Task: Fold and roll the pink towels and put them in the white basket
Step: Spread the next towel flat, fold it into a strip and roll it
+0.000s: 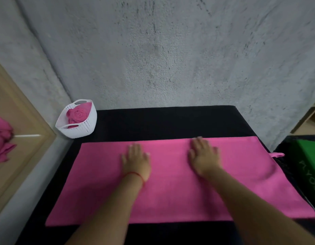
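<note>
A pink towel [170, 195] lies spread flat across the black table [170, 121], wider than it is deep. My left hand [136, 160] rests palm down on it left of centre, fingers apart, a red thread around the wrist. My right hand [204, 156] presses flat on the towel right of centre, fingertips at its far edge. Neither hand grips anything. The white basket [82, 129] stands at the table's far left corner against the wall, with rolled pink towels [78, 114] inside it.
A grey rough wall runs right behind the table. A heap of loose pink towels [1, 137] lies on a beige surface at the far left. A green box [309, 156] sits to the right of the table, with wooden shelves [310, 119] beyond.
</note>
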Tool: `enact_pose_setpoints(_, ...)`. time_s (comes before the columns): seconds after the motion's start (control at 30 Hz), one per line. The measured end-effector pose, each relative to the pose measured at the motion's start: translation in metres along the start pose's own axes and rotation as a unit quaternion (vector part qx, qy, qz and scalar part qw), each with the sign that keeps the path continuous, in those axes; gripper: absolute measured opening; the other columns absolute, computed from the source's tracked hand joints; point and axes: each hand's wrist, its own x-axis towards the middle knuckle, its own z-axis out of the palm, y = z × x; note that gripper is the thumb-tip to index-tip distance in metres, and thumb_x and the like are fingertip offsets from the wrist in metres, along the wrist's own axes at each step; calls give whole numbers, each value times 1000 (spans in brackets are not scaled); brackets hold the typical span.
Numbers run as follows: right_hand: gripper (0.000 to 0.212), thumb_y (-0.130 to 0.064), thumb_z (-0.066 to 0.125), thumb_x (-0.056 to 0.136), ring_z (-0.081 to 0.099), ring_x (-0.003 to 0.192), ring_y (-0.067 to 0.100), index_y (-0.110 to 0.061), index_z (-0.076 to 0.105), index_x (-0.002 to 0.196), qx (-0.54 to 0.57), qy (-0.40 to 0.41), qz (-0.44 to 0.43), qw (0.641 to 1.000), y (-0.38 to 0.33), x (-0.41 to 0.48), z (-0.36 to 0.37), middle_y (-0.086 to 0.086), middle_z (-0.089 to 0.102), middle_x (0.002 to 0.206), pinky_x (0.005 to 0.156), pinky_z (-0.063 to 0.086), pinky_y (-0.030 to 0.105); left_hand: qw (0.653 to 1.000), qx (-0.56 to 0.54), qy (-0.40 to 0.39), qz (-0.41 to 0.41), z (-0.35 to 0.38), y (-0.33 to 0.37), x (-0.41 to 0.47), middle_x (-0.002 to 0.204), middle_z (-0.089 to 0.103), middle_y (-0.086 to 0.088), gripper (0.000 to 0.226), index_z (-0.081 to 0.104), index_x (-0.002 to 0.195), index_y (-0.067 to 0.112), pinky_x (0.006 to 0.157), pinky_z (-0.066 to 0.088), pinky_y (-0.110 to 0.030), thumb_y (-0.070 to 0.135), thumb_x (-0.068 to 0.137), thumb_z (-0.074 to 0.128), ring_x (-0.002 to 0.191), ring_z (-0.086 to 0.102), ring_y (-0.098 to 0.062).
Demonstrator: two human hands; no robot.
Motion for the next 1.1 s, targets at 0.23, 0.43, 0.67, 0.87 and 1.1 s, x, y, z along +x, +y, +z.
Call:
enact_pose_setpoints(0.23, 72, -72, 10, 102, -8, 163, 17, -43, 0, 167, -16, -6, -100, 995, -21, -51, 31, -12, -6, 176, 130, 1, 52, 992, 49, -9, 119, 14, 4, -54, 173, -8, 13, 72, -3, 163, 44, 126, -4, -58, 71, 99, 12, 160, -12, -20)
enact_pose_setpoints(0.43, 81, -86, 3, 94, -2, 163, 17, -48, -2, 165, -18, 26, -17, 999, 93, -59, 16, -14, -4, 175, 130, 10, 54, 996, 64, 28, 62, -9, -114, -35, 174, -1, 9, 78, -2, 162, 48, 126, 10, -57, 82, 93, 8, 160, -1, -22)
enact_pose_setpoints(0.67, 81, -83, 5, 94, 4, 163, 24, -46, -3, 166, -6, 16, 95, 995, 176, -59, 1, -8, -3, 177, 128, 14, 55, 999, 49, 18, -14, -23, -194, -39, 174, -6, 5, 73, -7, 163, 43, 128, 4, -50, 74, 99, 7, 160, -5, -22)
enact_pose_setpoints(0.87, 64, -55, 18, 104, 11, 159, 38, -39, 12, 165, 13, -16, 108, 994, 61, -73, 7, 0, 11, 176, 121, 18, 69, 998, 18, 19, -53, -4, -71, -74, 172, 14, -6, 69, 20, 164, 24, 124, 17, -59, 57, 104, 23, 158, 10, -32)
enact_pose_setpoints(1.1, 64, -65, 6, 105, -23, 160, 27, -47, -12, 164, -26, -56, -70, 996, -23, -131, 42, -11, -21, 173, 124, -9, 67, 988, 42, -20, 145, 36, 22, -151, 173, -6, 14, 63, 0, 164, 43, 125, -7, -59, 58, 105, 16, 159, -13, -17)
